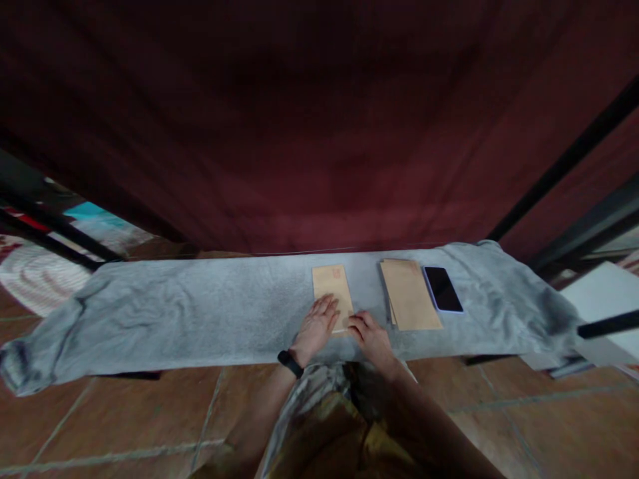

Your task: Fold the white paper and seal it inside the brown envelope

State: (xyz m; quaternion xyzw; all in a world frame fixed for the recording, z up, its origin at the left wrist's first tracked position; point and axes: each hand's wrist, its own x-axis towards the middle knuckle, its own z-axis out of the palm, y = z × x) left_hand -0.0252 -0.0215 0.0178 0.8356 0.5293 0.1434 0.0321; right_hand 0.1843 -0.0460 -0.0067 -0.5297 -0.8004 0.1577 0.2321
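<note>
A brown envelope (332,286) lies flat on a grey cloth (200,313) that covers a low bench. My left hand (318,324) rests flat on the envelope's near left corner, fingers stretched out; a black band sits on that wrist. My right hand (368,334) has its fingers curled at the envelope's near right corner, touching its edge. A stack of similar brown envelopes (409,295) lies to the right, apart from both hands.
A black phone (442,289) lies face up right of the stack. A dark red curtain (319,133) hangs behind the bench. Tiled floor lies in front. A white surface (606,299) and dark metal bars stand at the right.
</note>
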